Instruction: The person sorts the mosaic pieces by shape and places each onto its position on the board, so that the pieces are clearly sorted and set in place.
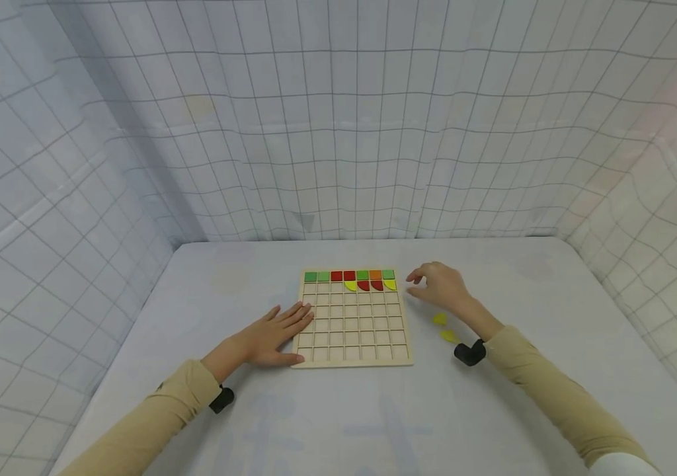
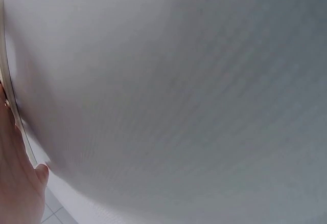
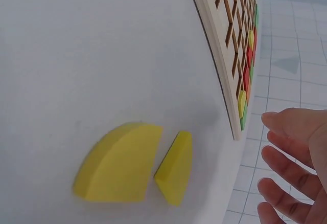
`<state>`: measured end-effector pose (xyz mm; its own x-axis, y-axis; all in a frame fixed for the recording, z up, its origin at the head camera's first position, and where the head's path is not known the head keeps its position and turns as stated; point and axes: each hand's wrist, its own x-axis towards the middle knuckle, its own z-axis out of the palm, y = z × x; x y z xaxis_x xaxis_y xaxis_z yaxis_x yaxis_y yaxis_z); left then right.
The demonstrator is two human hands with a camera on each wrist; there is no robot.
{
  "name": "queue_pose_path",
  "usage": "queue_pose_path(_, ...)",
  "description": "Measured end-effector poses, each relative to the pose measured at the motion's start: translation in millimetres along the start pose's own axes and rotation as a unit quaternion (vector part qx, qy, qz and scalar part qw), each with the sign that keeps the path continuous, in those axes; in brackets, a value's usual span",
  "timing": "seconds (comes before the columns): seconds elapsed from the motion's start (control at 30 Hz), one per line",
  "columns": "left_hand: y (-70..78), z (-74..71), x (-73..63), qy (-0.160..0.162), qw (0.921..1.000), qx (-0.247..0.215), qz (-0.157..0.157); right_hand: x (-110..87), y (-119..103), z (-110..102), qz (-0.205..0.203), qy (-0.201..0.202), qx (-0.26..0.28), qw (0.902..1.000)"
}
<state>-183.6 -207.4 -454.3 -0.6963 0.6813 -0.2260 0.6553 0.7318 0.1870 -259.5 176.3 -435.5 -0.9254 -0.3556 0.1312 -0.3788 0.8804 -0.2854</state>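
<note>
A wooden grid board [image 1: 344, 337] lies flat on the table. Square tiles [image 1: 336, 276] in green, red and orange fill its far row. Below them, at the right of the second row, sit several yellow and red quarter-circle pieces [image 1: 377, 285]. My left hand [image 1: 270, 337] rests with spread fingers on the board's left edge. Just off the far right corner is my right hand [image 1: 439, 285], thumb and fingers apart, nothing held. Under its wrist lie a yellow quarter-circle piece [image 3: 120, 168] and a smaller-looking yellow piece [image 3: 176, 168], whose full shape I cannot tell.
The white table [image 1: 207, 297] extends around the board on all sides. A white grid-patterned curtain [image 1: 338, 132] hangs behind it and along both sides. Each wrist carries a black camera, the right one [image 1: 471, 354] close to the loose yellow pieces.
</note>
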Motion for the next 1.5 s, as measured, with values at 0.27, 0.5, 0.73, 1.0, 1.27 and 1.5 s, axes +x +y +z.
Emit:
queue_pose_path(0.27, -1.6, 2.1, 0.2, 0.0, 1.0, 0.001, -0.005, -18.4, 16.5, -4.3, 0.008, -0.002, 0.001, 1.0)
queue_pose_path(0.5, -1.5, 2.5, 1.5, 0.0, 1.0, 0.003, -0.005, -34.7, 35.3, -7.1, 0.016, -0.013, 0.006, 0.9998)
queue_pose_path(0.73, -0.8, 1.6, 1.0, 0.005, 1.0, 0.001, -0.004, -52.7, 53.0, -14.6, -0.016, -0.037, 0.024, 0.9989)
queue_pose_path(1.0, -3.2, 4.6, 0.5, 0.015, 0.9999, -0.001, 0.005, -70.8, 64.1, -14.1, -0.04, -0.043, 0.05, 0.9971)
queue_pose_path(1.27, -6.1, 9.6, 0.7, 0.036, 0.9992, -0.008, 0.013, -83.3, 68.3, -9.5, -0.078, -0.047, 0.07, 0.9934)
queue_pose_path(1.5, -4.7, 7.5, 0.7, 0.021, 0.9998, 0.0, 0.0, -88.2, 69.7, -5.1, -0.093, -0.054, 0.068, 0.9919)
